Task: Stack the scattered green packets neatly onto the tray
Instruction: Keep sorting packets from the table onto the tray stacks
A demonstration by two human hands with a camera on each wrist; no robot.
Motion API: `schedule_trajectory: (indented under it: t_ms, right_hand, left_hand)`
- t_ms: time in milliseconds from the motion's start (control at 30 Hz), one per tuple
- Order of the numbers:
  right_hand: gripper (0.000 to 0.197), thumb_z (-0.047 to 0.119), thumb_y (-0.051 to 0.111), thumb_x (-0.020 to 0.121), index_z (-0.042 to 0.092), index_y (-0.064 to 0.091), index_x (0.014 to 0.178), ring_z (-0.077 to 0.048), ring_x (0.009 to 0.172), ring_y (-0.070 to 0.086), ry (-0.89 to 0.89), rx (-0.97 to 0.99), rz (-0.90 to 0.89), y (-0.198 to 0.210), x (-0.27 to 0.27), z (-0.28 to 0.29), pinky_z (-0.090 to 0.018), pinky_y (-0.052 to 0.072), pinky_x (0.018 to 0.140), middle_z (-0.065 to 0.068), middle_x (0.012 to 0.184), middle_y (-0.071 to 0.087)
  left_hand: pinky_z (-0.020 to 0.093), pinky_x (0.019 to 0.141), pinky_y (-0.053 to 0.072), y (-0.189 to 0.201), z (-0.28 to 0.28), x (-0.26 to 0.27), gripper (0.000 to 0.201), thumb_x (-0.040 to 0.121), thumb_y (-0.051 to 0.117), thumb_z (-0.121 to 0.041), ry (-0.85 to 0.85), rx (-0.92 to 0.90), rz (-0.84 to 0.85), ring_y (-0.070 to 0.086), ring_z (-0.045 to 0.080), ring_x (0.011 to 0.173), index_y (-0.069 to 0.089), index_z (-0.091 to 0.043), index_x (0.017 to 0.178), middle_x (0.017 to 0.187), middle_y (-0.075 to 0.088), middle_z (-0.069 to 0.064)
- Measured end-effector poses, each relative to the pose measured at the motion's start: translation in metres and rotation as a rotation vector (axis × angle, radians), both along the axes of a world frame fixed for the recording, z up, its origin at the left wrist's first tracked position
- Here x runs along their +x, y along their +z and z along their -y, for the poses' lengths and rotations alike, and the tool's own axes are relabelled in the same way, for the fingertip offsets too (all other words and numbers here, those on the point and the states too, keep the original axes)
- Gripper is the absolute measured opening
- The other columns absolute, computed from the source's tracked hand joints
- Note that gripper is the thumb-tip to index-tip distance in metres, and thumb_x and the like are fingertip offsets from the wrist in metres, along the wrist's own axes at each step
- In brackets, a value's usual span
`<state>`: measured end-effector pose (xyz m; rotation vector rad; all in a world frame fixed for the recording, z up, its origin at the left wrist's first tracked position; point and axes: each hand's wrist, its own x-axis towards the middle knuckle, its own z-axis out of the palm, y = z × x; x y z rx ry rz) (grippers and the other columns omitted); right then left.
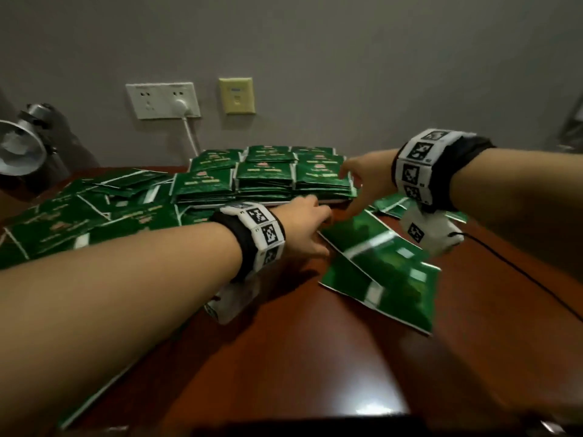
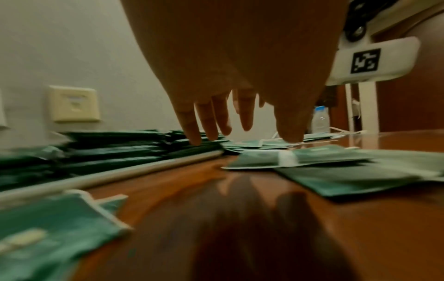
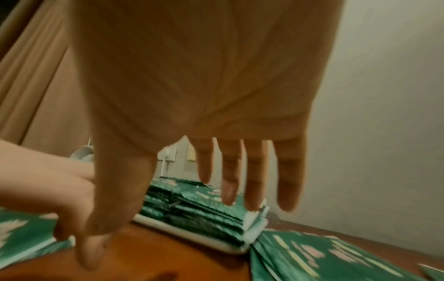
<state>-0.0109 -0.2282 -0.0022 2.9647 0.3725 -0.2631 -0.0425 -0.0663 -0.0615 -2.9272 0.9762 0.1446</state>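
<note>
Green packets (image 1: 268,176) lie in several neat stacks on a white tray (image 1: 285,203) at the back of the table. My left hand (image 1: 314,220) reaches to the tray's front edge, fingers (image 2: 192,131) straight and holding nothing, tips at the stack's front corner. My right hand (image 1: 351,175) hovers at the stacks' right side with its fingers (image 3: 253,190) spread straight over that corner, and it holds nothing. Loose packets (image 1: 378,272) lie just in front of both hands. More are scattered on the left (image 1: 63,222) and under my right wrist (image 1: 389,203). The tray's rim (image 3: 192,233) shows below the right hand.
The brown wooden table (image 1: 284,357) runs to a grey wall. A metal lamp (image 1: 22,146) stands at far left. A socket with a white plug (image 1: 164,100) and a yellow plate (image 1: 236,96) are on the wall. A black cable (image 1: 504,263) crosses the table's right side.
</note>
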Motion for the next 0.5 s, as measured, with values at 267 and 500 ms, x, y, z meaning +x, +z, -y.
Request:
schedule_trajectory:
  t_ms: [267,500]
  right_hand:
    - [0.087,0.064,0.068,0.074,0.019,0.039,0.143,-0.025,0.114,0.057,-0.086,-0.067,-0.142,-0.076,-0.08,0.062,-0.027,0.042,0.08,-0.008,0.13,0.056]
    - [0.094,0.078,0.064,0.066,0.023,0.039,0.139,-0.029,0.11,0.056,-0.068,-0.074,-0.025,-0.093,-0.08,0.062,-0.037,0.047,0.083,-0.009,0.129,0.048]
  left_hand:
    - [0.038,0.09,0.046,-0.042,0.062,-0.062,0.055,0.085,0.064,-0.049,0.012,0.016,-0.111,0.049,0.031,0.113,0.047,-0.023,0.13,0.121,0.046,0.01]
    - [0.033,0.086,0.049,-0.04,0.061,-0.067,0.043,0.088,0.058,-0.025,0.106,-0.011,-0.161,0.057,0.025,0.107,0.049,-0.026,0.13,0.12,0.06,0.005]
